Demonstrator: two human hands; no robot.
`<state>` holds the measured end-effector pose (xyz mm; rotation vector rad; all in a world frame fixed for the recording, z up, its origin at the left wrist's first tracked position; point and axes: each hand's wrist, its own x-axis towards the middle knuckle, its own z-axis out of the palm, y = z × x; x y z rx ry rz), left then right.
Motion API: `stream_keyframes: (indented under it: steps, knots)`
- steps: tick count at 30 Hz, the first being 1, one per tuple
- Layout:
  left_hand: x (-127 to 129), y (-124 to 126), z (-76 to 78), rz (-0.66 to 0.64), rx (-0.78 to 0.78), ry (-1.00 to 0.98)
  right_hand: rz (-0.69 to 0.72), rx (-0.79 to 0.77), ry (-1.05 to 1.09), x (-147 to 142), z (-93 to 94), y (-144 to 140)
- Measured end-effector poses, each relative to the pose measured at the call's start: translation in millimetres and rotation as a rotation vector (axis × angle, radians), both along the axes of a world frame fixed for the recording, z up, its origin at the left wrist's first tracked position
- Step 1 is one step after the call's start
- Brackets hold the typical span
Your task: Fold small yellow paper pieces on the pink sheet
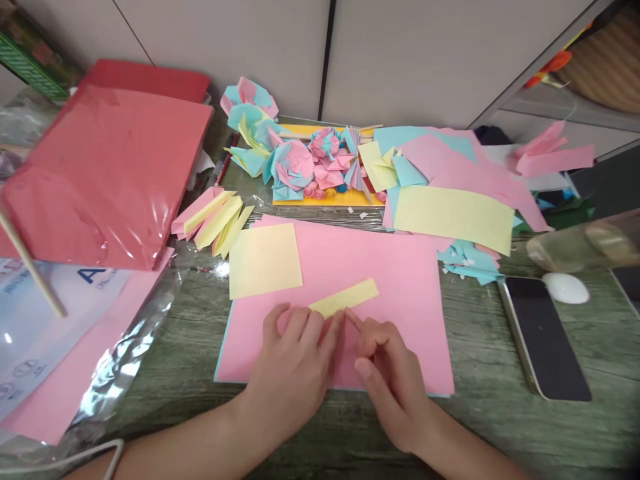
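Left hand [295, 350]: lay palm down, its fingers bent close together and their tips at the near edge of the yellow strip [347, 298], probably to keep it from sliding; whether anything was pinched beneath them could not be told.
Right hand [393, 377]: had its index finger stretched to the strip's near edge, just beside the left fingertips, the other fingers curled and the thumb held apart, so it pinched nothing; the fingertip seemed set there to press or guide that edge.
Yellow strip: slanted across the pink sheets, its right end uncovered and its left end partly behind the left hand.
Pink sheets [400, 287]: lay flat under both hands, apparently serving as a smooth work surface on the table [195, 347].
Yellow square [266, 261]: overlapped the sheets' far left corner, within easy reach.
Folded strips [213, 220]: sat grouped beyond that square, pink and yellow, perhaps to keep them uncrushed.
Paper flowers [295, 163]: clustered at the back, out of the hands' way.
Phone [547, 340]: rested well to the right, near the white mouse [567, 288].
Red pack [120, 160]: filled the far left, clear of the sheets.
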<state>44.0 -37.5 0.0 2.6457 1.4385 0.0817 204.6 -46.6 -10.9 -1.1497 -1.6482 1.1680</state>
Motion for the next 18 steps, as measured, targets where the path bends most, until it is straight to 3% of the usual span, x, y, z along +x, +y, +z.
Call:
stream_keyframes:
  steps: [6,12,18]
  knots:
    - [4,-5,7.3,-0.139,-0.128,-0.221,-0.119,-0.128,0.036,15,-6.4,11]
    - [0,-3,-6.5,-0.192,0.073,-0.144,-0.091,-0.102,0.171,20,-5.5,17]
    - [4,-8,-11.9,-0.285,0.098,-0.134,-0.027,-0.193,0.174,21,-1.5,19]
